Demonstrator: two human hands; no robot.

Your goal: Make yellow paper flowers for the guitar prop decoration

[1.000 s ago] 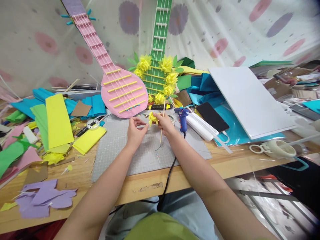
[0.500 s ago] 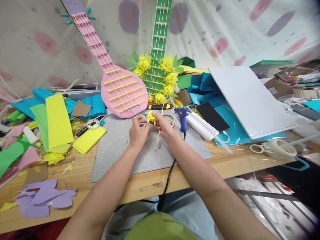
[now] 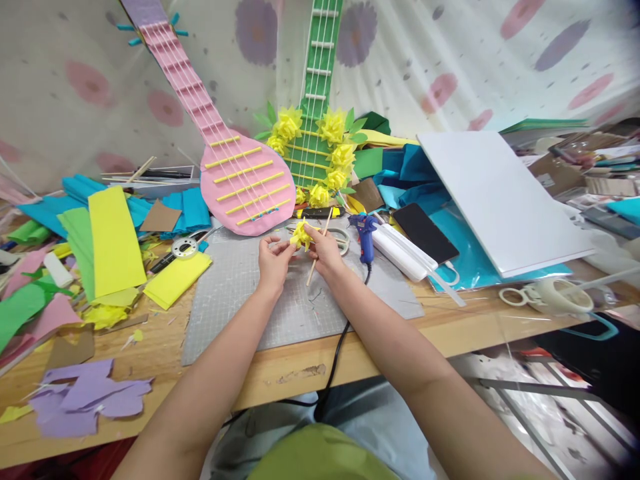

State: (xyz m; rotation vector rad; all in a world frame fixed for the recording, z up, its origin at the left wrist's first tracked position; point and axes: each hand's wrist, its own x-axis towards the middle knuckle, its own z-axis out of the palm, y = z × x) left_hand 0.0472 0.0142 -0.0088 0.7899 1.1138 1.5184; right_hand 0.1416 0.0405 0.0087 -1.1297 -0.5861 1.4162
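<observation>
Between my two hands, over the grey cutting mat [image 3: 235,300], is a small yellow paper flower [image 3: 301,235]. My left hand [image 3: 273,267] pinches the flower's left side with thumb and fingertips. My right hand [image 3: 327,252] grips its right side and also has a thin wooden stick [image 3: 312,272] tucked between the fingers, slanting up to the right. Just beyond the hands lie scissors [image 3: 343,240], partly covered by my right hand, and a yellow-and-black utility knife [image 3: 320,213]. A blue glue gun [image 3: 367,240] rests to the right, its black cord running toward me.
A pink paper lute [image 3: 250,187] and a green one trimmed with yellow flowers [image 3: 315,143] lean at the back. Coloured paper [image 3: 117,240] piles up on the left, with purple scraps [image 3: 93,397] nearer. On the right are a phone [image 3: 425,233] and a white board [image 3: 505,200].
The stick in my right hand has tilted further to the right. The yellow flower has turned a little and its petals look more spread. Both hands stay in nearly the same place.
</observation>
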